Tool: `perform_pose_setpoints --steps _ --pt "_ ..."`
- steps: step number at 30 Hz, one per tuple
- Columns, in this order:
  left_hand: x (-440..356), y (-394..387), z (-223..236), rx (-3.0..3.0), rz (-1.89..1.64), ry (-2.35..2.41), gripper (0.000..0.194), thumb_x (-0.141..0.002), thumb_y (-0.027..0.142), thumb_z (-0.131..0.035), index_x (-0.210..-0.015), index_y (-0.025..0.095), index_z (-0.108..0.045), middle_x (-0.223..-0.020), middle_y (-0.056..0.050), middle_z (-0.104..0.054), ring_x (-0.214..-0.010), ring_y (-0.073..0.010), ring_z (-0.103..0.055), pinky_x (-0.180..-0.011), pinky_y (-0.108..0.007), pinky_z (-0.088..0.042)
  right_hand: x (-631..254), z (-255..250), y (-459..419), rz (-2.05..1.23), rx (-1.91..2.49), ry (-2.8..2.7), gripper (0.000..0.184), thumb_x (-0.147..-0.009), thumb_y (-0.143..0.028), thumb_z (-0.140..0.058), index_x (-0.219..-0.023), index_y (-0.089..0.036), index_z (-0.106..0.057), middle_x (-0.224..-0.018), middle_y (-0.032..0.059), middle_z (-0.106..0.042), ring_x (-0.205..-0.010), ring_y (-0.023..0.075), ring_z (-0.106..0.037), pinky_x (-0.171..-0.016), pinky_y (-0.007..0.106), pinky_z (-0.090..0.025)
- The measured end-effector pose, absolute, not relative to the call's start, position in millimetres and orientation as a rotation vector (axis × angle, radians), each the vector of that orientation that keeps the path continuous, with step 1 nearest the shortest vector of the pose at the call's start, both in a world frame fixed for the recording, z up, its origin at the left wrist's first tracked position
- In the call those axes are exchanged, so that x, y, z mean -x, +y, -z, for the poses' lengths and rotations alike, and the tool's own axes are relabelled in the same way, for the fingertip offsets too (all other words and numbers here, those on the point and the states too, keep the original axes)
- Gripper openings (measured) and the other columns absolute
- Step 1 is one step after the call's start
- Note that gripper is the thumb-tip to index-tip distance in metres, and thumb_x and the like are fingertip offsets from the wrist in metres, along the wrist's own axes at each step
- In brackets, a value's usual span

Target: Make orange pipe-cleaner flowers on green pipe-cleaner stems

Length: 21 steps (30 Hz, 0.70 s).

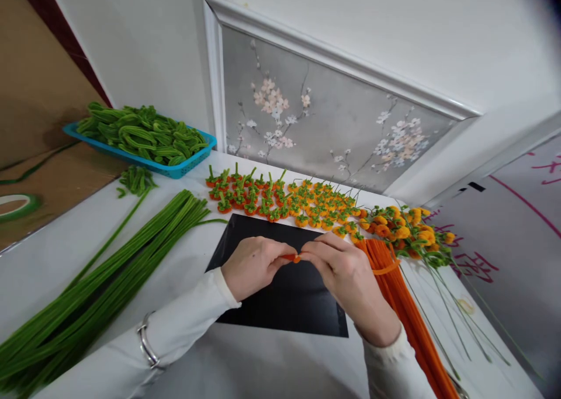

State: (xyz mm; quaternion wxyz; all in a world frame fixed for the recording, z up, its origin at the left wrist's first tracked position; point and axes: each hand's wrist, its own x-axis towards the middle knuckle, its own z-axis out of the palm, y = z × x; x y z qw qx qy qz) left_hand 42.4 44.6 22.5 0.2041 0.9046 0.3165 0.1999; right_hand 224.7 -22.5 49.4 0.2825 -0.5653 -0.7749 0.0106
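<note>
My left hand (256,263) and my right hand (339,273) meet above a black mat (280,305) on the white table. Between their fingertips is a short orange pipe cleaner piece (294,258), mostly hidden by the fingers. Both hands are closed in a pinch on it, thumbs against forefingers. To the right of my right hand lies a bundle of long orange pipe cleaners (394,288). Just beyond the mat stand rows of small orange pumpkin shapes (239,197) with green tops, and yellow-orange ones (322,203) beside them.
Long green pipe cleaners (114,276) spread over the left side. A blue basket (175,168) of bent green pieces stands at the back left, near a green tape roll (26,207). Stemmed yellow-orange flowers (401,229) lie at the right. A framed panel (333,118) rises behind.
</note>
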Motion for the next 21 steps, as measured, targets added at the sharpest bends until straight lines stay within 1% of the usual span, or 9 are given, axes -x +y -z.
perform_pose_setpoints --steps 4,9,11,13,15,17,18,21 --pt "-43.6 42.2 -26.4 -2.553 -0.515 0.901 0.018 -0.089 0.022 -0.052 -0.094 0.025 -0.068 -0.081 0.001 -0.073 -0.075 -0.0176 -0.068 -0.066 -0.025 -0.041 -227.8 -46.8 -15.8 -0.055 1.539 -2.008 0.019 -0.092 -0.03 -0.052 -0.088 -0.024 -0.069 -0.085 0.0022 -0.067 -0.076 0.0144 -0.063 -0.076 0.024 -0.047" --pt "-43.3 40.7 -32.1 -2.586 -0.496 0.854 0.016 -0.087 0.019 -0.053 -0.09 0.023 -0.068 -0.076 0.001 -0.071 -0.071 -0.0167 -0.065 -0.063 -0.024 -0.04 -234.3 -46.2 -8.3 -0.196 1.558 -1.941 0.017 -0.089 -0.028 -0.055 -0.082 -0.022 -0.07 -0.08 0.0016 -0.067 -0.072 0.0144 -0.061 -0.07 0.024 -0.044" --pt "-43.2 40.0 -32.6 -2.57 -0.51 0.794 0.016 -0.086 0.016 -0.053 -0.088 0.022 -0.068 -0.076 0.001 -0.07 -0.069 -0.0152 -0.064 -0.063 -0.023 -0.04 -240.7 -44.2 -4.0 -0.348 1.571 -1.96 0.02 -0.088 -0.029 -0.056 -0.077 -0.021 -0.069 -0.071 -0.0001 -0.065 -0.065 0.0128 -0.057 -0.062 0.022 -0.041" --pt "-43.5 39.4 -31.6 -2.535 -0.555 0.738 0.017 -0.086 0.015 -0.054 -0.089 0.022 -0.068 -0.078 0.002 -0.07 -0.069 -0.0138 -0.064 -0.064 -0.022 -0.04 -248.5 -40.7 0.4 -0.587 1.571 -1.994 0.027 -0.088 -0.032 -0.054 -0.069 -0.018 -0.067 -0.06 -0.0022 -0.058 -0.055 0.0103 -0.05 -0.052 0.021 -0.036" --pt "-43.9 39.4 -29.7 -2.486 -0.616 0.715 0.018 -0.086 0.014 -0.053 -0.091 0.022 -0.069 -0.079 0.002 -0.071 -0.07 -0.0133 -0.064 -0.065 -0.021 -0.041 -255.0 -37.0 3.3 -0.847 1.516 -2.013 0.034 -0.089 -0.036 -0.051 -0.065 -0.016 -0.063 -0.054 -0.0035 -0.052 -0.05 0.0086 -0.044 -0.046 0.02 -0.03" --pt "-44.4 40.4 -28.0 -2.424 -0.672 0.721 0.018 -0.086 0.015 -0.053 -0.093 0.022 -0.069 -0.08 0.002 -0.072 -0.071 -0.0132 -0.065 -0.067 -0.021 -0.043 -257.6 -35.1 3.7 -1.004 1.442 -2.024 0.033 -0.09 -0.034 -0.048 -0.068 -0.015 -0.063 -0.055 -0.0037 -0.052 -0.051 0.008 -0.043 -0.047 0.019 -0.03" --pt "-44.6 41.2 -27.5 -2.387 -0.699 0.736 0.019 -0.086 0.016 -0.054 -0.093 0.022 -0.07 -0.081 0.002 -0.072 -0.071 -0.0131 -0.065 -0.068 -0.021 -0.044 -257.0 -35.2 2.9 -1.029 1.424 -2.032 0.03 -0.09 -0.032 -0.048 -0.072 -0.015 -0.064 -0.056 -0.0037 -0.053 -0.051 0.008 -0.044 -0.048 0.019 -0.031" --pt "-44.0 45.1 -28.1 -2.255 -0.795 0.821 0.019 -0.085 0.018 -0.055 -0.095 0.021 -0.071 -0.085 0.001 -0.074 -0.074 -0.0138 -0.068 -0.069 -0.02 -0.047 -249.3 -38.9 -1.7 -0.983 1.464 -2.074 0.026 -0.091 -0.027 -0.046 -0.079 -0.016 -0.066 -0.057 -0.0036 -0.057 -0.052 0.0081 -0.047 -0.051 0.019 -0.034"
